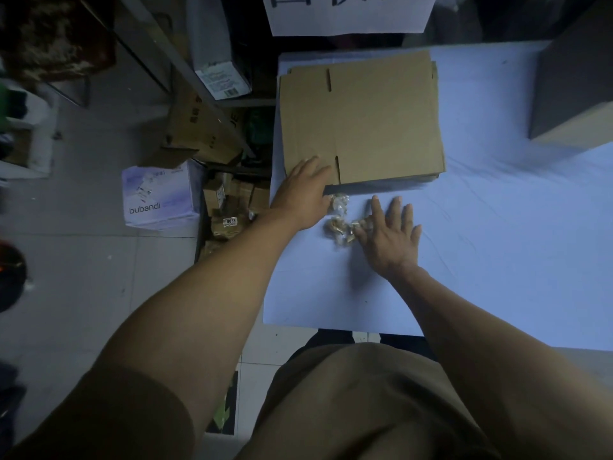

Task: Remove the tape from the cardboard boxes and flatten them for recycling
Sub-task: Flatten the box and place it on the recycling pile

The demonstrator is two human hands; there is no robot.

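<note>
A stack of flattened cardboard boxes [361,121] is lying on the far left part of the pale blue tabletop [497,227], its top sheet showing two short slots, one near the far edge and one at the near edge; the left hand [305,194] is resting on the near left corner of that stack, its fingers straight and flat on the cardboard, so this grip is apart and clamped on nothing; a loose clump of crumpled tape [343,222], clear and brownish, is sitting on the tabletop just in front of the stack's near edge, between the two hands; the right hand [389,234] is lying palm down with its fingers spread and straight, its thumb side touching the clump, so this grip too is apart and holding nothing; at the far right a dark box [574,84] is standing on the tabletop, well apart from the stack; a white sheet with large black characters [348,14] is hanging beyond the far edge; on the tiled floor [83,260] to the left, a white carton printed "bubandi" [159,194] is sitting near several brown cartons [199,127].
</note>
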